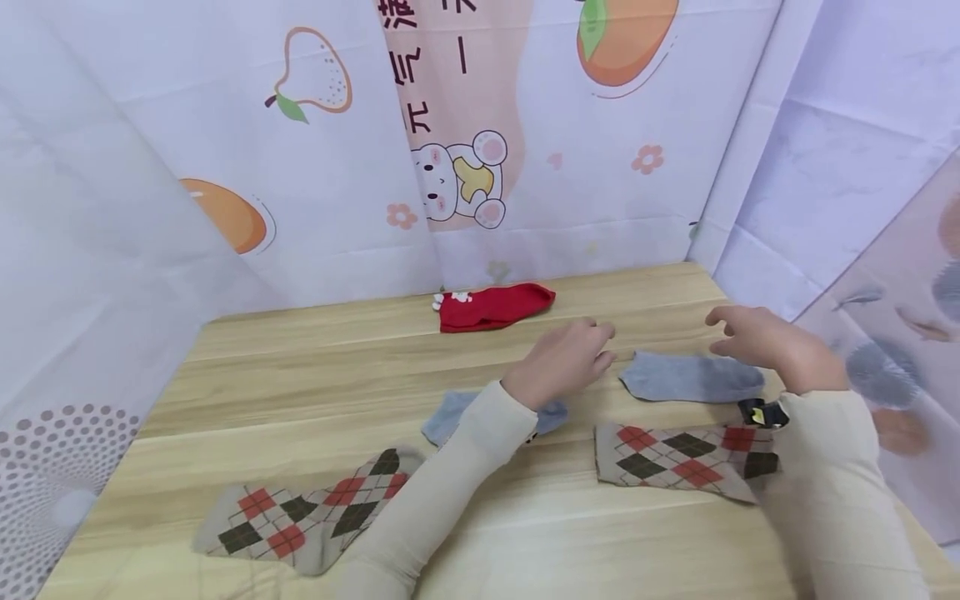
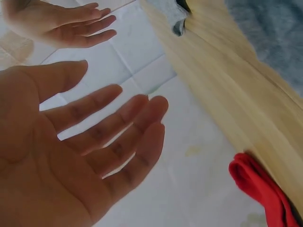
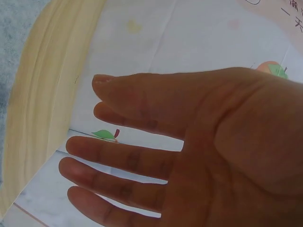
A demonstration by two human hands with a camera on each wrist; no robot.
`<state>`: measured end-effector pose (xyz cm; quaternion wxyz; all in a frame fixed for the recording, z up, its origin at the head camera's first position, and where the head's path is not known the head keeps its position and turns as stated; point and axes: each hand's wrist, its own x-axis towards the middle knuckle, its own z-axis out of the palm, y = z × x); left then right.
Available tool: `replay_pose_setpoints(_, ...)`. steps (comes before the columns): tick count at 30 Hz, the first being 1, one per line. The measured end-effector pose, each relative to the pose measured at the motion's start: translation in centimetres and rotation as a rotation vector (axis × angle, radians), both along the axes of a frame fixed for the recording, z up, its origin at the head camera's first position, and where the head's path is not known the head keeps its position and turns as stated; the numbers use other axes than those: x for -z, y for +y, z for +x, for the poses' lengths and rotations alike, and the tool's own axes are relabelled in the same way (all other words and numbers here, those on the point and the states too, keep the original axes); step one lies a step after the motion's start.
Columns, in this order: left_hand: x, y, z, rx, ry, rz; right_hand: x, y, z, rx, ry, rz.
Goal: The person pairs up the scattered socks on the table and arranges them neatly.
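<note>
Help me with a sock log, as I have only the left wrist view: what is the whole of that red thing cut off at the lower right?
Observer: The head view shows it entire: a red sock with a small white figure near its left end.

Operator: Thanks. I see only red and grey cloth here. Is any patterned sock lying about?

Observer: Yes, the head view has two with red and dark diamonds: one argyle sock toward the lower left and a second argyle sock toward the lower right.
</note>
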<state>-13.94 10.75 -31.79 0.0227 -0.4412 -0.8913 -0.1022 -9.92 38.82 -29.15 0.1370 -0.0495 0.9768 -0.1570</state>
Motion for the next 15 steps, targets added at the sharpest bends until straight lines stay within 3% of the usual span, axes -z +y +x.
replay_pose_setpoints(4,1.1,0.8,-0.8,-0.052,0.014,-0.019,0.7,-0.5,-0.4,-0.002,-0.008,-0.022)
replay_pose_setpoints(8,2.1,1.8,-1.5,-0.064,-0.040,-0.017,1.0,-0.5,-0.7,0.002,-0.006,-0.022)
replay_pose_setpoints(15,2.5,4.3,-2.6,-0.085,-0.109,-0.032,0.4,0.5,-1.4,0.034,-0.008,0.005)
